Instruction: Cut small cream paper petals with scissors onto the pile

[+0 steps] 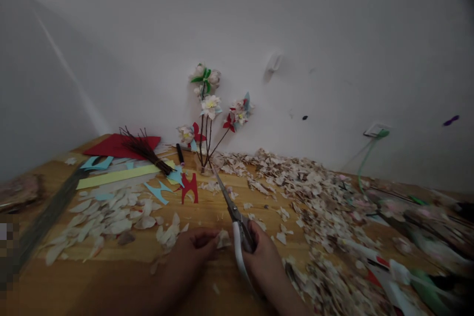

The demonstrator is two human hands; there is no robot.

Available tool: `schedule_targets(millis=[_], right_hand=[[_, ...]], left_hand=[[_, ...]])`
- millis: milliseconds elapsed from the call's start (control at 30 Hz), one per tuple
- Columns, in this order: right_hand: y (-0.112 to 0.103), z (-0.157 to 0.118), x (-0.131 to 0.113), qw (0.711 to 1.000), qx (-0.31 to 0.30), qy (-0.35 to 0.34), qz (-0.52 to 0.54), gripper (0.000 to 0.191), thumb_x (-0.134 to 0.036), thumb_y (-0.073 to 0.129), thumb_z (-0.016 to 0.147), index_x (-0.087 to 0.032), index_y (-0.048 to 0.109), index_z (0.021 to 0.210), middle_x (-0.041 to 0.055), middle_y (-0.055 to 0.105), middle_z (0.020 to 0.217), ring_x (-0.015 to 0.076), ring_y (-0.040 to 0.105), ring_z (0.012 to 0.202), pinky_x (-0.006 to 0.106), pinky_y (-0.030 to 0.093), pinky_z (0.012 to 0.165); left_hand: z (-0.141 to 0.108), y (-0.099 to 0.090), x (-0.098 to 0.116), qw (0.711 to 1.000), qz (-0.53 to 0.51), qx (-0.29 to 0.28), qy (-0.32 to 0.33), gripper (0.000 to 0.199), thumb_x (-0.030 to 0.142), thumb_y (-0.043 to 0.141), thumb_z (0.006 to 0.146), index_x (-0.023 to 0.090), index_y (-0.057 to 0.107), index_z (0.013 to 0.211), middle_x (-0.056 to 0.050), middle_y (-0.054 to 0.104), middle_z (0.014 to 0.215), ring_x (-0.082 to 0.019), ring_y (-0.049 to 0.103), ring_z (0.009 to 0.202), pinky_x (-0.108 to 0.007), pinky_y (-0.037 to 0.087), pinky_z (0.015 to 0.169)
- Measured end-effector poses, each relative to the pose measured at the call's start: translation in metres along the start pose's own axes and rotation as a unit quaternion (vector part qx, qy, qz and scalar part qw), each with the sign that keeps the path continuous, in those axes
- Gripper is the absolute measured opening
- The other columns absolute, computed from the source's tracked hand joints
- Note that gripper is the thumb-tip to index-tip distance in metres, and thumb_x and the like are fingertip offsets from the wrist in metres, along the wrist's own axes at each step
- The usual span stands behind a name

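My right hand [262, 256] is wrapped round the white-handled scissors [237, 219], whose blades look closed and point away from me toward the wall. Just left of it, my left hand [196, 252] pinches a small pale petal [223, 239] between thumb and fingertips. Loose whitish petals [170, 232] lie on the wooden table beyond that hand, with a wider spread of petals [114, 215] farther left. Past the scissor tips, twig stems with handmade flowers [211, 106] stand upright in a small clear holder [203, 165].
A bundle of thin twigs [148, 153] rests on red sheet material [105, 147]. Cut red [189, 188] and blue scraps [159, 191], a yellow-green strip [118, 177] and a black pen-like item [179, 154] lie nearby. Dried petals [296, 177] heap along the right. A hot-glue gun [385, 276] appears lower right.
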State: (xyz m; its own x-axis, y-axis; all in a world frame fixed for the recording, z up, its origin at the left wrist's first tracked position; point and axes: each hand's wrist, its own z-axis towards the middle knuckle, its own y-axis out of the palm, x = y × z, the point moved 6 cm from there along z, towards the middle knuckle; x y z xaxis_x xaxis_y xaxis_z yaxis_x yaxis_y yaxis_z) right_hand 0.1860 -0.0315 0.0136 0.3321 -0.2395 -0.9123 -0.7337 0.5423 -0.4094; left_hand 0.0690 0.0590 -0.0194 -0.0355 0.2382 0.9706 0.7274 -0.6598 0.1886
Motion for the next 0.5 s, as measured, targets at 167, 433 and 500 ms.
schedule_targets(millis=[167, 433, 500], right_hand=[[0.0027, 0.0048, 0.0021, 0.993, -0.028, -0.005, 0.113, 0.023, -0.028, 0.064, 0.062, -0.02, 0.052, 0.079, -0.0045, 0.053, 0.067, 0.0163, 0.05, 0.067, 0.024, 0.042, 0.063], [-0.0015, 0.0059, 0.0066, 0.992, 0.028, 0.034, 0.121, 0.027, -0.03, 0.069, 0.055, -0.022, 0.055, 0.076, -0.0024, 0.059, 0.065, 0.0195, 0.054, 0.066, 0.027, 0.046, 0.062], [-0.0021, 0.0054, 0.006, 0.993, 0.023, 0.032, 0.11, 0.027, -0.028, 0.066, 0.055, -0.021, 0.056, 0.079, -0.0016, 0.062, 0.067, 0.0198, 0.055, 0.068, 0.027, 0.047, 0.063]], left_hand=[[-0.0009, 0.0012, 0.002, 0.999, -0.027, 0.005, -0.026, 0.024, 0.038, 0.074, 0.058, 0.019, 0.074, 0.072, -0.005, 0.075, 0.074, -0.023, 0.066, 0.074, -0.031, 0.049, 0.068], [-0.0021, 0.0028, 0.0017, 0.999, -0.022, 0.014, -0.026, 0.033, 0.045, 0.076, 0.053, 0.018, 0.073, 0.071, -0.006, 0.075, 0.072, -0.023, 0.066, 0.073, -0.03, 0.049, 0.066], [-0.0021, 0.0039, 0.0017, 1.0, -0.02, 0.006, -0.019, 0.034, 0.047, 0.075, 0.055, 0.018, 0.073, 0.072, -0.006, 0.075, 0.074, -0.023, 0.066, 0.074, -0.03, 0.048, 0.066]])
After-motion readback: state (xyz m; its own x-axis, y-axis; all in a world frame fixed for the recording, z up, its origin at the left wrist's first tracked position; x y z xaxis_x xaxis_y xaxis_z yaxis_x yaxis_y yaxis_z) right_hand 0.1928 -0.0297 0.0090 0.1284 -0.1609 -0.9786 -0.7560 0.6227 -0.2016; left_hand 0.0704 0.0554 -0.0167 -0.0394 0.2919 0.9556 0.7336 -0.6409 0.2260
